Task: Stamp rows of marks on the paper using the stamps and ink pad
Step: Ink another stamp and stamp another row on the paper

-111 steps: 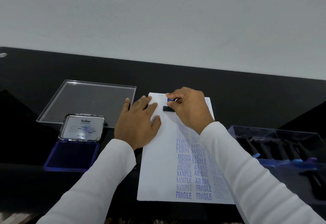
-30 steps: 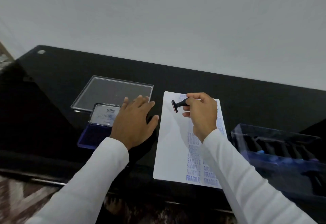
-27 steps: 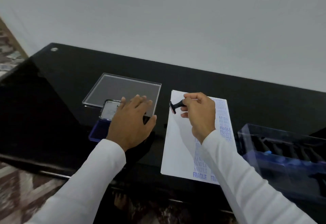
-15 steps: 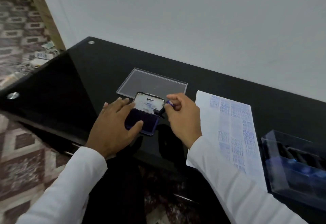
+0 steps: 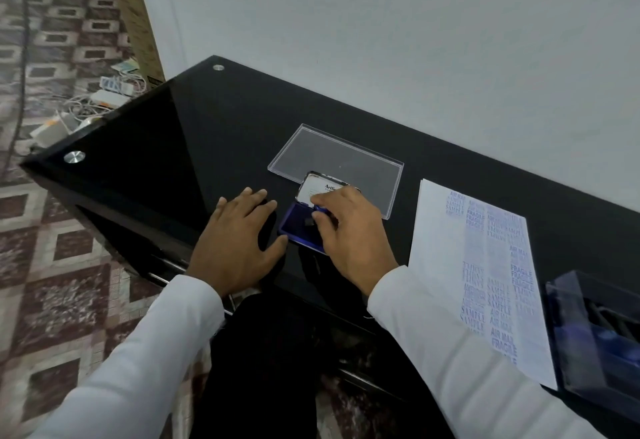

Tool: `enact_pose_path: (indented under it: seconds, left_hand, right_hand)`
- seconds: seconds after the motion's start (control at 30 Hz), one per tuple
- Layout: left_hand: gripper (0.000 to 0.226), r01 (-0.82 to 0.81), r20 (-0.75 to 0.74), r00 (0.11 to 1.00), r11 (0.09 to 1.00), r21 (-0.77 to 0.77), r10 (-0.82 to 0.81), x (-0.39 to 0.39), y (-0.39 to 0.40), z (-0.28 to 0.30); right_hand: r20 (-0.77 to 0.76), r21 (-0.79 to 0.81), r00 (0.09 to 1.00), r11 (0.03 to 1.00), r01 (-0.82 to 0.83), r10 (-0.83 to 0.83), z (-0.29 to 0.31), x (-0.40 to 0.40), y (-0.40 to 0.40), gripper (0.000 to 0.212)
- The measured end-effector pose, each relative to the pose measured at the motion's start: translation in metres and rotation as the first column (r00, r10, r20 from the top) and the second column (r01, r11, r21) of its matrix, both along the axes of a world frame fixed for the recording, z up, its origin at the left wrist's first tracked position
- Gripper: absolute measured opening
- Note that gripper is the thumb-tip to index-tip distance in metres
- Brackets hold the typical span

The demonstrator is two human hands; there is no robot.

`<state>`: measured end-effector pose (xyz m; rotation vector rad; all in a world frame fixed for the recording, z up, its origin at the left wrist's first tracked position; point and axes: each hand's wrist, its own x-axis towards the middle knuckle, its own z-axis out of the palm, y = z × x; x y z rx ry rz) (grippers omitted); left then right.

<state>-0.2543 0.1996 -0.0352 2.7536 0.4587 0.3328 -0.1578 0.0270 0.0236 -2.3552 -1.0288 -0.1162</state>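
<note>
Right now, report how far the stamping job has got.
Done: the paper carries several blue columns of marks on its right side. In hand: the right hand presses a stamp onto the open blue ink pad; the left hand rests flat beside it. Left: the sheet's blank left strip.

The right hand [image 5: 349,231] has carried the stamp [image 5: 309,221] from the paper [image 5: 436,238] onto the ink pad [image 5: 294,220]; the left hand [image 5: 235,241] left the paper.

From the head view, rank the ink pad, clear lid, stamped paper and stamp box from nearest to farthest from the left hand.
From the left hand:
1. ink pad, just right of its thumb
2. clear lid, behind the pad
3. stamped paper, farther right
4. stamp box, at the right edge
</note>
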Motion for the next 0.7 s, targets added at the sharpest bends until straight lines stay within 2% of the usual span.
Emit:
enact_pose_path:
  seconds: [0.23, 0.7]
  left_hand:
    - [0.072, -0.036, 0.013, 0.999, 0.998, 0.052, 0.036, 0.001, -0.001, -0.011]
    - [0.074, -0.053, -0.013, 0.998, 0.993, 0.107, 0.055, 0.001, -0.002, -0.014]
  right_hand:
    - [0.058, -0.025, 0.998, 1.0, -0.005, 0.007, -0.006, 0.006, 0.003, 0.023]
    - [-0.012, 0.023, 0.999, 0.999, -0.03, 0.03, 0.002, 0.006, -0.002, 0.017]
